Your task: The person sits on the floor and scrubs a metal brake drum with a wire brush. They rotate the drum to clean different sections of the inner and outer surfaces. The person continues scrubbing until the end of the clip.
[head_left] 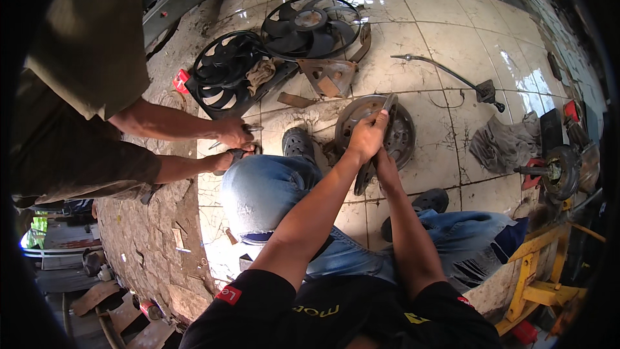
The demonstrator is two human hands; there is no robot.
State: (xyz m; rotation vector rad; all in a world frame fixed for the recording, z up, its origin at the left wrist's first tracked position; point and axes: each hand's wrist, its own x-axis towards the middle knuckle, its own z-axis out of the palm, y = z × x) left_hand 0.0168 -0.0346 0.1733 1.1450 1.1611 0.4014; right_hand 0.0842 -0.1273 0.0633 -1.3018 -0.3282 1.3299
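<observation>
Between my knees, my left hand (368,137) is closed round the upper part of a dark, flat metal piece (362,179), seen nearly edge-on. My right hand (387,169) grips its near side lower down; some of those fingers are hidden. The piece is tilted above a round grey metal disc (405,130) with holes, which lies on the tiles. Whether the piece touches the disc I cannot tell. A rusty triangular bracket (328,77) lies beyond the disc.
Two black fans (311,19) lie at the far left. A person's hands (231,134) work with small tools beside my left knee. A lever with a cable (452,72), a grey rag (504,144) and a yellow metal stand (526,278) are to the right.
</observation>
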